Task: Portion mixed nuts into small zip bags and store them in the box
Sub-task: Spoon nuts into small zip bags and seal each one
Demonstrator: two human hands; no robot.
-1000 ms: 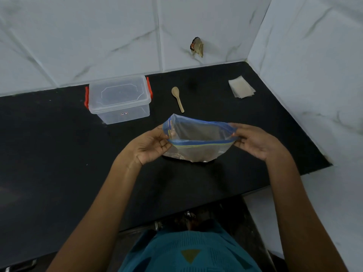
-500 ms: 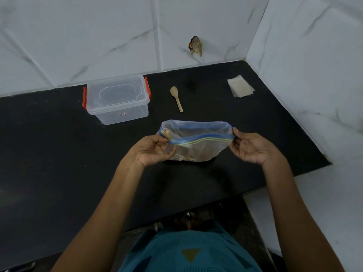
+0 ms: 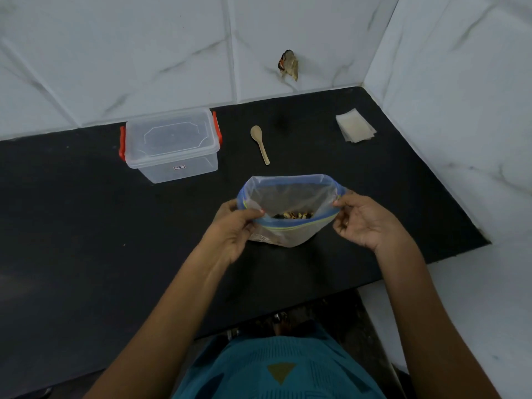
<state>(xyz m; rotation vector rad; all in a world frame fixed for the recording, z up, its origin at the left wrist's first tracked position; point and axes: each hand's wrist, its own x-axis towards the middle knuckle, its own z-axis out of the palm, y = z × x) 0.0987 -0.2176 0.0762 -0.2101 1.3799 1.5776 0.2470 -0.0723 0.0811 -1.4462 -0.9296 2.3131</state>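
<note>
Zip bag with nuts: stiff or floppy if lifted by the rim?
Probably floppy: the bag is thin film, its mouth held open by left hand and right hand pinching the rim. Likely bottom-heavy, since the nuts sit low. Released, it may slump.

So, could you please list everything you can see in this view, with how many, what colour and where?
big zip bag: one, clear with a blue top, held open at the middle of the counter
nuts: a small heap, brown and pale, at the bottom of the big zip bag
box: one, clear with red clips, lid on, back left
spoon: one, light wood, lying right of the box
small bags: a thin stack, count unclear, pale, far right by the wall
counter: one, black
wall tiles: several, white marbled, behind and to the right
mark: one, brownish, on the back wall; unclear what it is
top: one, teal, bottom edge
left hand: grips the bag's left rim
right hand: pinches the bag's right rim
</note>
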